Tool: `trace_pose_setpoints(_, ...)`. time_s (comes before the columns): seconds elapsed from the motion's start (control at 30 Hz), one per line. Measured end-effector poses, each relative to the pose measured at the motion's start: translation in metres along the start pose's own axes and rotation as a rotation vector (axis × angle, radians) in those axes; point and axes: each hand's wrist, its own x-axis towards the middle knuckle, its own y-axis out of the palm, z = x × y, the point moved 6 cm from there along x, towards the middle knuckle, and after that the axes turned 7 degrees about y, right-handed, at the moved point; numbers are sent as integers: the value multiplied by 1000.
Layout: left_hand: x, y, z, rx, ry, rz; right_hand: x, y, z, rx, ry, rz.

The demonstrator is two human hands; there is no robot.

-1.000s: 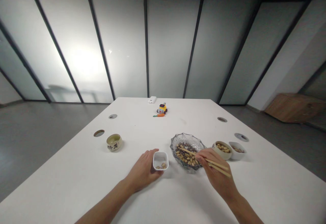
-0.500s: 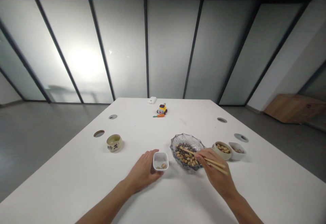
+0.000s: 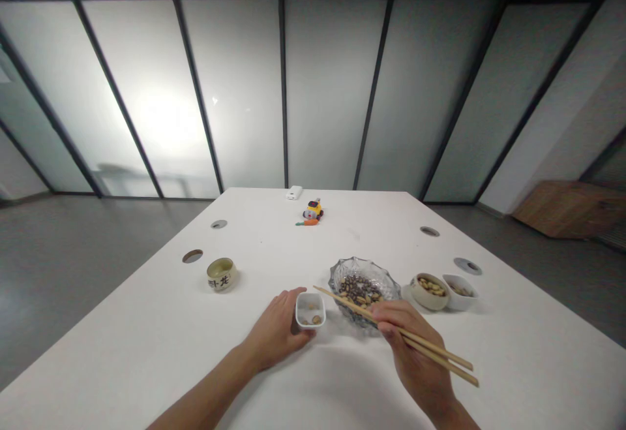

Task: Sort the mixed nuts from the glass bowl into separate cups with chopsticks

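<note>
Head view showed a small white square-mouthed cup [image 3: 304, 300] on or just above the flat white table [image 3: 274, 250], the left hand [image 3: 274, 324] curled round its nine-o'clock side; it looked light, stiff and rather slippery, best gripped by opposite walls. The right hand [image 3: 411, 342] clasped slim tan wooden chopsticks [image 3: 440, 352], probably light and rigid, best pinched toward the rear, their tips by the cup's twelve-o'clock rim. Toward two o'clock, a clear scalloped glass bowl [image 3: 384, 275] looked heavy and breakable.
</note>
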Motion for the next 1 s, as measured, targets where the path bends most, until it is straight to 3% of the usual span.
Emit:
trace_pose_setpoints(0.13, -1, 1, 4, -1, -25, -9, 3, -5, -13, -114, 35, -74)
trace_pose_setpoints(0.43, 0, 2, 6, 9, -43, -5, 3, -1, -55, -116, 152, -14)
trace_pose_setpoints(0.8, -1, 3, 7, 13, -45, -6, -1, 4, -64, -117, 186, 7)
trace_pose_setpoints(1.0, 0, 3, 7, 9, -41, -2, 2, -7, -69, -150, 224, -61)
